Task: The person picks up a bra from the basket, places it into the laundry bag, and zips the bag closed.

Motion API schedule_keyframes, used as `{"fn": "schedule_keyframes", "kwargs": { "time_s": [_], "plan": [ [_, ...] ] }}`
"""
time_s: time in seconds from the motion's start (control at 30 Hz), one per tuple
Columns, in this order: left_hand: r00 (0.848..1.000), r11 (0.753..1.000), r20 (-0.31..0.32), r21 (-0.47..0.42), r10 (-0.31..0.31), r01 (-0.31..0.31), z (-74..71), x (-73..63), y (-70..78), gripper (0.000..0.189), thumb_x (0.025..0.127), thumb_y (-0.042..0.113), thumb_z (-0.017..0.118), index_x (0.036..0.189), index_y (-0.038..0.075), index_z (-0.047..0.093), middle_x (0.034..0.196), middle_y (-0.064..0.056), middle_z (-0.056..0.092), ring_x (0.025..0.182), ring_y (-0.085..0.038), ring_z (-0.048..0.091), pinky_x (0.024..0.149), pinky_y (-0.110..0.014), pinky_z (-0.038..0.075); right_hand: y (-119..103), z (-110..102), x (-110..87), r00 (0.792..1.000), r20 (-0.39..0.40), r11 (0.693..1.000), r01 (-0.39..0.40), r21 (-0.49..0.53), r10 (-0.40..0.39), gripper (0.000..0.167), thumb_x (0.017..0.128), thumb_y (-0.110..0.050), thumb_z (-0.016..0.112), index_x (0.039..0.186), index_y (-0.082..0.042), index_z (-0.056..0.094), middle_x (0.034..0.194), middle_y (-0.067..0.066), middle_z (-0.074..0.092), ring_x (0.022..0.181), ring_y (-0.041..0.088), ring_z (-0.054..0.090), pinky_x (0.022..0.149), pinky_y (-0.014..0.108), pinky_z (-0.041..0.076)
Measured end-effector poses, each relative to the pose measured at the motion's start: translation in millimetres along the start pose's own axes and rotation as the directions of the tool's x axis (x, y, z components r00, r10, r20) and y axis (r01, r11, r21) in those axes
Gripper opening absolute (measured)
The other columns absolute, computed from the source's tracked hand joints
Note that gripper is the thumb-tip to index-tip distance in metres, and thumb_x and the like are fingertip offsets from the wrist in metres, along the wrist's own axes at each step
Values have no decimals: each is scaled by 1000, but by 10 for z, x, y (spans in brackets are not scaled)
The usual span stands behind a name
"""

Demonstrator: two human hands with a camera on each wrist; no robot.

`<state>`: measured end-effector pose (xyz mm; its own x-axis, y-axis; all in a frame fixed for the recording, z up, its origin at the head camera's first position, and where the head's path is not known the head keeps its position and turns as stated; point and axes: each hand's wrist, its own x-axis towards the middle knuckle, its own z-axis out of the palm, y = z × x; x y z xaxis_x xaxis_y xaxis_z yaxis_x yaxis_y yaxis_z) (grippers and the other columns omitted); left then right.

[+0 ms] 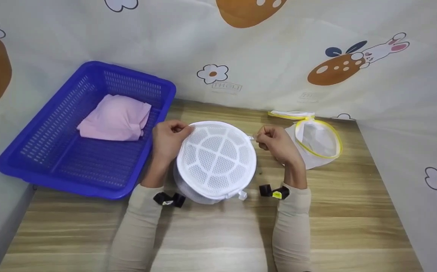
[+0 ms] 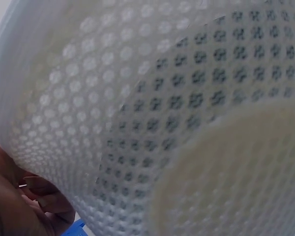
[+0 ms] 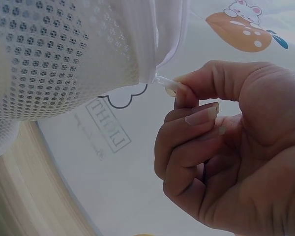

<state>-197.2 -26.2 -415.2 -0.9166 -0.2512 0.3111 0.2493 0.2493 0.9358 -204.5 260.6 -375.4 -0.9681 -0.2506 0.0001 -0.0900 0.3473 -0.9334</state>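
A round white mesh laundry bag [image 1: 216, 158] stands over the table between both hands, its lid panelled like a wheel. My left hand [image 1: 168, 139] pinches the bag's rim at the upper left; in the left wrist view mesh fills most of the picture and hides part of that hand [image 2: 24, 201]. On the other side, my right hand [image 1: 279, 142] pinches a small white zipper pull [image 3: 166, 83] at the bag's edge between thumb and index finger. The other fingers of the right hand [image 3: 221, 147] are curled in.
To the left stands a blue plastic basket [image 1: 79, 189] with a folded pink cloth [image 1: 116, 118] inside. A white bag with a yellow-edged opening [image 1: 318, 155] lies right of my right hand on the wooden table [image 1: 354, 226]. Patterned sheeting [image 1: 260, 64] walls the back and sides.
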Motion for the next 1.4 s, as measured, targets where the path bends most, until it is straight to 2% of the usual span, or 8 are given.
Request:
{"fn": "schedule_keyframes", "kwargs": {
  "time_s": [0.23, 0.47, 0.77, 0.9, 1.03, 1.17, 1.27, 1.4],
  "plan": [
    [999, 1000, -34, 19, -5, 5, -3, 5, -9, 10, 74, 7, 77, 69, 0, 71, 60, -2, 58, 56, -12, 51, 52, -20, 39, 112, -21, 40, 1000, -7, 1000, 12, 3, -12, 20, 87, 5, 57, 69, -1, 51, 61, 8, 41, 56, 20, 37, 53, 25, 32],
    [995, 998, -94, 42, -34, 38, -11, 14, -15, 11, 74, 9, 77, 69, 1, 72, 59, -1, 57, 56, -11, 49, 53, -20, 37, 115, -15, 27, 998, 12, 995, 55, 78, -56, 23, 87, 6, 56, 66, -1, 49, 59, 1, 38, 53, 14, 34, 51, 24, 28],
    [992, 998, -115, 26, -45, 48, -1, -3, 5, 11, 74, 9, 77, 70, 1, 72, 61, -3, 59, 56, -11, 51, 53, -20, 38, 112, -18, 25, 999, 0, 998, 51, 40, -51, 22, 88, 6, 56, 67, -1, 50, 59, 3, 40, 54, 17, 35, 51, 24, 30],
    [997, 999, -71, 26, -28, 30, -13, -7, 15, 10, 75, 8, 76, 72, -1, 71, 61, -3, 59, 56, -12, 51, 53, -20, 39, 121, -21, 28, 999, -20, 998, 34, 48, -33, 21, 86, 6, 55, 67, -2, 50, 61, 4, 41, 56, 17, 37, 52, 25, 32],
    [999, 1000, 49, 11, -21, 20, -22, -10, 13, 12, 76, 6, 74, 86, -3, 73, 60, -3, 58, 54, -10, 49, 50, -19, 37, 147, -29, 36, 1000, -26, 997, 15, 80, -13, 21, 85, 7, 53, 68, -3, 51, 63, 8, 42, 57, 19, 38, 53, 26, 33],
    [989, 1000, 148, 22, -1, -2, -25, -16, 10, 17, 81, 9, 72, 95, -1, 74, 61, -3, 58, 54, -11, 48, 49, -20, 36, 175, -39, 48, 1000, -26, 995, 11, 96, -8, 22, 86, 8, 53, 67, -2, 50, 65, 11, 41, 57, 19, 38, 53, 26, 33],
    [986, 999, 166, 34, 8, -14, -38, -20, 22, 15, 84, 14, 72, 92, 2, 75, 63, -2, 57, 57, -12, 48, 52, -22, 37, 181, -37, 59, 999, -29, 994, 19, 108, -16, 23, 87, 8, 52, 66, -3, 49, 65, 9, 42, 57, 18, 37, 52, 26, 32],
    [984, 999, 175, 38, 18, -25, -52, -21, 43, 17, 86, 20, 72, 80, 4, 75, 63, 0, 58, 59, -13, 49, 54, -23, 38, 176, -24, 76, 999, -41, 991, 29, 127, -24, 27, 86, 9, 51, 64, -6, 46, 65, 6, 42, 56, 16, 37, 52, 24, 30]
  ]
}}
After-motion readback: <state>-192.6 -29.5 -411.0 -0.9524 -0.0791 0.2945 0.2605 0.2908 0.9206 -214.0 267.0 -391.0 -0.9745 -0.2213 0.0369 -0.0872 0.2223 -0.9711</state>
